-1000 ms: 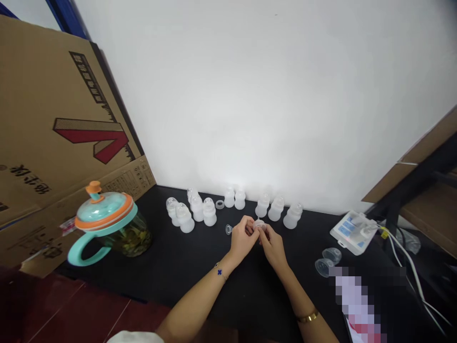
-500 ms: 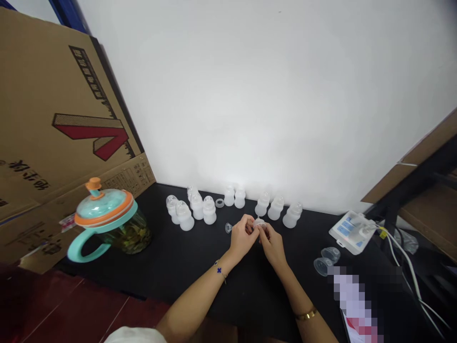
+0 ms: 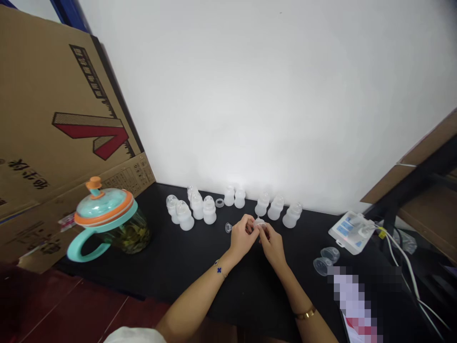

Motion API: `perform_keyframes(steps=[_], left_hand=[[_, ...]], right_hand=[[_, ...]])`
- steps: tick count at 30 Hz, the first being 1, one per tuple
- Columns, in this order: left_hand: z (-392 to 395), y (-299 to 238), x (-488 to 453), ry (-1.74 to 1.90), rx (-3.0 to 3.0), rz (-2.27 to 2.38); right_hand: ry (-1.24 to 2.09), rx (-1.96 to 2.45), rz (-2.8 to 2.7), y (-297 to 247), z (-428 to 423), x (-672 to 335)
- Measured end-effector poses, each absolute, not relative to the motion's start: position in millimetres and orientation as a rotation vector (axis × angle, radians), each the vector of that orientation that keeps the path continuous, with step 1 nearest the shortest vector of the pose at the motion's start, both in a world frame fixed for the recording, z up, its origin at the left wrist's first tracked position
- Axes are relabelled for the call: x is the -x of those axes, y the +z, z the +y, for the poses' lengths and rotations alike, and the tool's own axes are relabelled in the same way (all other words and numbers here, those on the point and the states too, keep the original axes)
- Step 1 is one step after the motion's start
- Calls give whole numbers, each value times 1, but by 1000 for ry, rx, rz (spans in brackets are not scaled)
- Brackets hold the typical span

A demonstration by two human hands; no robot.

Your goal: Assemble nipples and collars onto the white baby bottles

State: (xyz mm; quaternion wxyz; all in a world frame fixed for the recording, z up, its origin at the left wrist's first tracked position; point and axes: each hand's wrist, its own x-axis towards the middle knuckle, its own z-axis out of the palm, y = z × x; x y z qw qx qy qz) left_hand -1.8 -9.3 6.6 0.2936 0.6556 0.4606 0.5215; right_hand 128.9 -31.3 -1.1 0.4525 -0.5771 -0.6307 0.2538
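At the middle of the black table, my left hand (image 3: 245, 234) and my right hand (image 3: 272, 244) meet, fingers closed from both sides around a small whitish bottle collar ring (image 3: 259, 222). A clear tip, apparently a nipple, pokes up from it; my fingertips hide the rest. Just left of my left hand, a clear silicone nipple (image 3: 228, 227) lies on its side. Another white collar ring (image 3: 219, 203) rests farther back. White baby bottles stand in groups: several at the left (image 3: 185, 219), two at the back (image 3: 240, 197) and three at the right (image 3: 292, 216).
A teal-lidded glass pitcher (image 3: 124, 228) stands at the left, before a large cardboard box (image 3: 43, 95). Two clear bottle caps (image 3: 323, 266) lie at the right, near a white power box (image 3: 352, 233) with cables and a partly blurred phone (image 3: 357, 314). A white wall rises behind.
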Motion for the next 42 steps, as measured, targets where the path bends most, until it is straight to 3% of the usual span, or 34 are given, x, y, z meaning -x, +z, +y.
perform_keyframes(steps=[42], left_hand=[[-9, 7, 2, 1393, -1733, 1239]], right_hand=[[586, 1451, -1554, -1, -31, -128]])
